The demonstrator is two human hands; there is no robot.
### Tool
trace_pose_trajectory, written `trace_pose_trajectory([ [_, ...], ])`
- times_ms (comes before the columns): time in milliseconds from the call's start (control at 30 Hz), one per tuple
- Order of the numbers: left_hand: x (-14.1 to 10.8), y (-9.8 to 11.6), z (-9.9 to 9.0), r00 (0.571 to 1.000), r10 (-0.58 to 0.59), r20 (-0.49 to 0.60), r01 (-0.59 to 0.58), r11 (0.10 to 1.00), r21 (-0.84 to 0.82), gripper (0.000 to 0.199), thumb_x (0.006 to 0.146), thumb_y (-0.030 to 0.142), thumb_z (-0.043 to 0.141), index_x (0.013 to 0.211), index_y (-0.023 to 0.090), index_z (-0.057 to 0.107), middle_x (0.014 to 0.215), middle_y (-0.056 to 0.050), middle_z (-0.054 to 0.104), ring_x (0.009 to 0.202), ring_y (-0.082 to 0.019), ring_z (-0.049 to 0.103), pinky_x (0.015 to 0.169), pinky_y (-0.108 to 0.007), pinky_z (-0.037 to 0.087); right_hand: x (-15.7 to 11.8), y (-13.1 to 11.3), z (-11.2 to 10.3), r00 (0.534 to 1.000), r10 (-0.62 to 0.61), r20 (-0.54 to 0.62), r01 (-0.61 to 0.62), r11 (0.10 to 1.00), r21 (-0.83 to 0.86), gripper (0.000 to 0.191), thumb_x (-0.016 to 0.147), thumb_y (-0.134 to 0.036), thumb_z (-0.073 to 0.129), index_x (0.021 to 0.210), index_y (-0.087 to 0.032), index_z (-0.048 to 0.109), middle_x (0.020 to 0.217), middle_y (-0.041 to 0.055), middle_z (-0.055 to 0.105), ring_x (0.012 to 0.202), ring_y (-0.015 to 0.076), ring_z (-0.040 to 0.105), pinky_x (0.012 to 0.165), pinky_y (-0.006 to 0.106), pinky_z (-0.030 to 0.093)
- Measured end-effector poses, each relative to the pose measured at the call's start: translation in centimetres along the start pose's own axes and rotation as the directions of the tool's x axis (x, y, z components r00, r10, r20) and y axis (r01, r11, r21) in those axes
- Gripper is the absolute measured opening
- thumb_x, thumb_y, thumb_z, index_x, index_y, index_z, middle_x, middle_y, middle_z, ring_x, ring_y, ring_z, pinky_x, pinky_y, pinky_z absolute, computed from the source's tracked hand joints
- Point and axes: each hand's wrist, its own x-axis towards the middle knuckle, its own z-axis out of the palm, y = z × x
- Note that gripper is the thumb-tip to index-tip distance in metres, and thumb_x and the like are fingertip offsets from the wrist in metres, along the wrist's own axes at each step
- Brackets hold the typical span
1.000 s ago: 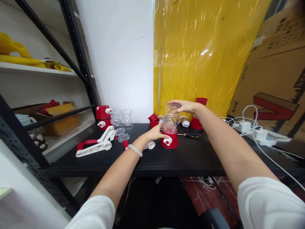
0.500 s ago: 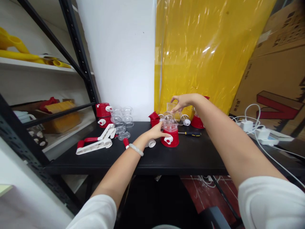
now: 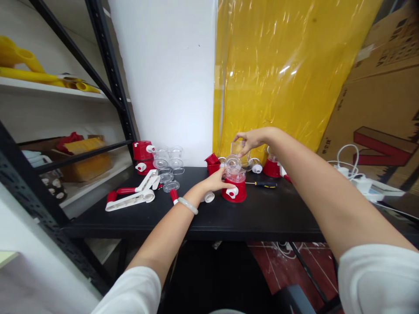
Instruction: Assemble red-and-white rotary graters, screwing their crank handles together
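Note:
A red base with a white knob (image 3: 236, 195) stands on the black table in front of me. My left hand (image 3: 217, 180) is wrapped round its left side, thumb across the front above the knob. On top of the base sits a clear plastic housing (image 3: 233, 165) with a round opening facing me and a square upright chute. My right hand (image 3: 248, 140) grips the chute of the housing from above, fingers bent over its upper edge. A white cylindrical part (image 3: 208, 197) and a red handle grip (image 3: 174, 196) lie by my left wrist.
White crank arms with red grips (image 3: 132, 198) lie at left, near clear plastic parts (image 3: 170, 186) and stacked red bases (image 3: 143, 158). A screwdriver (image 3: 266, 185) lies right of the base. Behind are a red hopper (image 3: 212, 163) and another red base (image 3: 271, 168). White chargers (image 3: 362, 183) sit far right.
The clear housing's round opening now turns more toward me, with my right hand still on the chute. My left hand stays on the red base. The view has shifted slightly.

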Motion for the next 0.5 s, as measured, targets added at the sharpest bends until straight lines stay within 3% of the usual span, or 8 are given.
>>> trace_pose_trajectory([
  [100, -0.1, 0.3, 0.1, 0.999, -0.022, 0.027, 0.021, 0.999, 0.034, 0.088, 0.048, 0.016, 0.090, 0.127, 0.018, 0.053, 0.132, -0.020, 0.058, 0.124, -0.034, 0.054, 0.106, -0.056, 0.038, 1.1, 0.6, 0.1, 0.990, -0.138, 0.039, 0.143, 0.966, -0.215, 0.066, 0.039, -0.056, 0.088, 0.095, -0.026, 0.068, 0.085, 0.0057, 0.071, 0.082, 0.0309, 0.068, 0.082, 0.052, 0.052],
  [200, -0.2, 0.3, 0.2, 1.000, -0.008, 0.025, 0.007, 0.999, 0.047, 0.087, 0.051, 0.018, 0.090, 0.129, 0.017, 0.052, 0.131, -0.020, 0.058, 0.123, -0.034, 0.055, 0.105, -0.057, 0.038, 2.1, 0.5, 0.3, 0.988, -0.141, 0.058, 0.152, 0.903, -0.401, 0.067, 0.042, -0.062, 0.085, 0.095, -0.025, 0.067, 0.083, 0.0053, 0.070, 0.078, 0.0296, 0.069, 0.077, 0.049, 0.053],
  [267, -0.2, 0.1, 0.2, 1.000, -0.005, 0.027, 0.003, 0.998, 0.064, 0.088, 0.052, 0.020, 0.089, 0.131, 0.017, 0.050, 0.131, -0.021, 0.057, 0.122, -0.034, 0.056, 0.105, -0.057, 0.039, 2.5, 0.3, 0.4, 0.997, -0.071, 0.038, 0.080, 0.926, -0.368, 0.065, 0.041, -0.063, 0.085, 0.090, -0.023, 0.068, 0.079, 0.0050, 0.069, 0.079, 0.0308, 0.069, 0.079, 0.051, 0.052],
  [400, -0.1, 0.0, 0.1, 0.999, 0.006, 0.052, -0.010, 0.996, 0.083, 0.085, 0.056, 0.023, 0.088, 0.131, 0.015, 0.048, 0.132, -0.021, 0.056, 0.120, -0.032, 0.057, 0.105, -0.055, 0.040, 3.2, 0.3, 0.8, 0.994, 0.099, -0.043, -0.104, 0.988, -0.113, 0.061, 0.039, -0.066, 0.084, 0.075, -0.019, 0.068, 0.082, 0.0097, 0.069, 0.089, 0.0362, 0.068, 0.088, 0.058, 0.047],
  [500, -0.2, 0.2, 0.2, 0.999, 0.023, 0.041, -0.027, 0.996, 0.091, 0.080, 0.056, 0.024, 0.088, 0.127, 0.016, 0.051, 0.129, -0.019, 0.059, 0.120, -0.031, 0.057, 0.107, -0.054, 0.037, 3.8, 0.5, 1.4, 0.998, 0.037, -0.059, -0.048, 0.980, -0.194, 0.068, 0.041, -0.077, 0.076, 0.078, -0.020, 0.070, 0.090, 0.0123, 0.071, 0.094, 0.0375, 0.067, 0.090, 0.058, 0.047],
])
